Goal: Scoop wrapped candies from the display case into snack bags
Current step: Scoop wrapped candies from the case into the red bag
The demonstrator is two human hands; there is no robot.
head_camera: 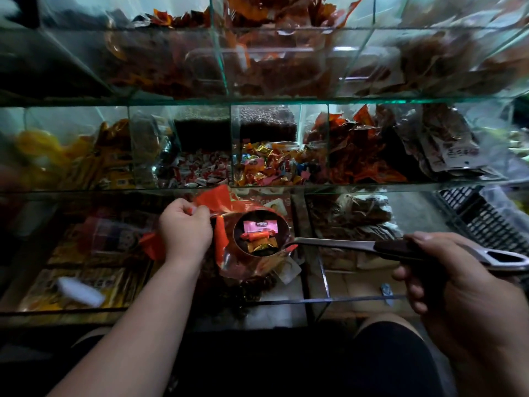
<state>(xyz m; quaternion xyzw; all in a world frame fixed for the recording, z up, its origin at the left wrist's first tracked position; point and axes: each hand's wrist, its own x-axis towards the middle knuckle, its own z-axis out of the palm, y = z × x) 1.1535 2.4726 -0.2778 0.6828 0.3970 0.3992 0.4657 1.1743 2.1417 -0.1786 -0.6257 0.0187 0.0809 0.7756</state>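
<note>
My right hand [458, 285] grips the dark handle of a metal scoop [337, 243]. Its round bowl sits inside the mouth of a red translucent snack bag [226, 209] and holds a few wrapped candies [259, 234]: pink, orange and gold. My left hand [184, 230] pinches the bag's left rim and holds the mouth up. Both hover over the lowest glass tier. On the middle tier right behind the bag lies a compartment of mixed colourful wrapped candies [272, 164].
A tiered glass display case [257, 100] fills the view. Left of the mixed candies is a bin of white-and-red wrapped sweets [197, 170]; orange snack packets [360, 150] lie to the right. A black plastic crate [483, 216] stands at far right. A white tube [80, 290] lies lower left.
</note>
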